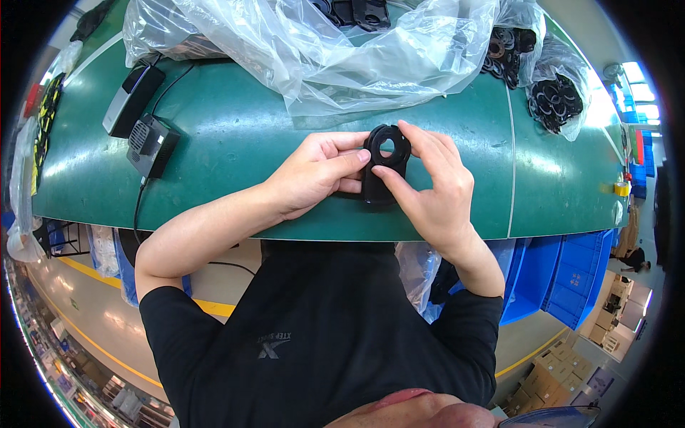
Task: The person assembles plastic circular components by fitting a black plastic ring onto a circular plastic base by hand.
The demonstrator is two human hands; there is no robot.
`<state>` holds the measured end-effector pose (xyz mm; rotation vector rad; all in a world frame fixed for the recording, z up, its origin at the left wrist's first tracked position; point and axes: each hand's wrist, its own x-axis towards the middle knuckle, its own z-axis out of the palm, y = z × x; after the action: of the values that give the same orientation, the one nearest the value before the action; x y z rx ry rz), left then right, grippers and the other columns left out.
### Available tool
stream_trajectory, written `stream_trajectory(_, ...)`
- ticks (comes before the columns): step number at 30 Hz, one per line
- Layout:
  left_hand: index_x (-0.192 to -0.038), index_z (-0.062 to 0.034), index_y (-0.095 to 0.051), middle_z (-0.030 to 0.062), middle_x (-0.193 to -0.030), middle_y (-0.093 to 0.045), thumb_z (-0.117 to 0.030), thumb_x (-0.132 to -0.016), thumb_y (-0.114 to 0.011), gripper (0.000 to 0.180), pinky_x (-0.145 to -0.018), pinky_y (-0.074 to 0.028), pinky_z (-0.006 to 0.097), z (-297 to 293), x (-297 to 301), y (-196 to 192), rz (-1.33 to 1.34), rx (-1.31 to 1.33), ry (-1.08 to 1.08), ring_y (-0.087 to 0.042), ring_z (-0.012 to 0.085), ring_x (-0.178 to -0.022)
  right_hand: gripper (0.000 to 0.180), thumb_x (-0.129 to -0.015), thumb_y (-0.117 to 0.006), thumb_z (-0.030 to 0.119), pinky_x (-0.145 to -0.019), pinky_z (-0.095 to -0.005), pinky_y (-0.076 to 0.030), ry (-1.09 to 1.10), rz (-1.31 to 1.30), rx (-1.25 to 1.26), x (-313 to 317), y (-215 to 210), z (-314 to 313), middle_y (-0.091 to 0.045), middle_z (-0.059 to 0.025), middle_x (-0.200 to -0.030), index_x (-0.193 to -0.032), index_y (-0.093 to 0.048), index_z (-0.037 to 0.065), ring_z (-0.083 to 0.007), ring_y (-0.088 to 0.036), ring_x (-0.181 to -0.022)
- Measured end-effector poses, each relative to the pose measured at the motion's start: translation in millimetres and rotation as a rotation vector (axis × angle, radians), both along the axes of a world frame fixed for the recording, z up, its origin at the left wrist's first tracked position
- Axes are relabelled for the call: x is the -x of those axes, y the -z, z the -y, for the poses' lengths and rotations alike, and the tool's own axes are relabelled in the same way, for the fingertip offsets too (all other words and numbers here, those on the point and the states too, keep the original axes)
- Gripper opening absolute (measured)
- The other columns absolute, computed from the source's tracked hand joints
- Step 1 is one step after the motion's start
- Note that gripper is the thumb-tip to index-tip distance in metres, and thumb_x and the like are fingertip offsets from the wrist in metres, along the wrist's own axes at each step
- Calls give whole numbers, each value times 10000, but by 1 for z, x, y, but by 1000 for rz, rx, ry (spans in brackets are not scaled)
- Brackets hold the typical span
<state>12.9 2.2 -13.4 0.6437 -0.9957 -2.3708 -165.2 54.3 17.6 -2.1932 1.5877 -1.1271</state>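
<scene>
Over the near part of the green table, both hands hold a flat black plastic part (380, 189) with a round ring and an open hole at its far end. My left hand (314, 175) grips its left edge, the thumb lying beside the ring and fingers behind. From the right, my right hand (441, 187) pinches the ring end, index finger on the far rim and thumb on the near side. Whether the ring is a separate piece cannot be made out. The underside of the part is hidden.
Clear plastic bags (314, 64) spread across the far side, with black parts (367, 13) inside. More bagged black rings (555, 103) lie far right. Two dark box-shaped devices, one a speaker-like unit (152, 146) with a cable, stand left. Blue bins (571, 278) sit below the table's right edge.
</scene>
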Motion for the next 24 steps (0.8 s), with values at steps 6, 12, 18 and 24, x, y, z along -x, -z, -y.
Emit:
stream_trajectory(6, -1263, 9, -451, 80, -1140, -572, -146, -929, -492, 370, -788, -517, 264, -3, 1, -4, 72, 58, -20, -583, 115, -962, 535, -617, -759, 44, -790, -356, -473, -21, -88, 61, -3, -3, -2, -607, -151, -1025, -1114, -569, -16, -302, -569, -915)
stream_trajectory(12, -1179, -34, -558, -12, -961, -631, -173, -928, -512, 291, -602, -434, 148, -7, 3, -7, 233, 202, -83, -548, 14, -766, 535, -603, -775, 44, -772, -340, -483, -24, -79, 77, -4, -1, -2, -617, -155, -1008, -1101, -587, -9, -294, -588, -888)
stream_trajectory(18, -1155, 1, -573, 6, -918, -635, -160, -931, -503, 285, -638, -434, 171, -7, -1, -11, 257, 230, -71, -531, 18, -745, 318, -712, -726, 94, -642, -288, -506, -37, 280, -164, 6, -1, 9, -632, -138, -914, -997, -637, -16, -213, -618, -770)
stream_trajectory(24, -1145, 60, -555, 28, -925, -635, -107, -921, -503, 285, -721, -454, 198, -11, 1, -16, 224, 362, -25, -543, 40, -820, 178, -777, -679, 97, -601, -234, -491, -114, 561, -547, 13, -1, 15, -647, -91, -834, -902, -665, -29, -125, -613, -697)
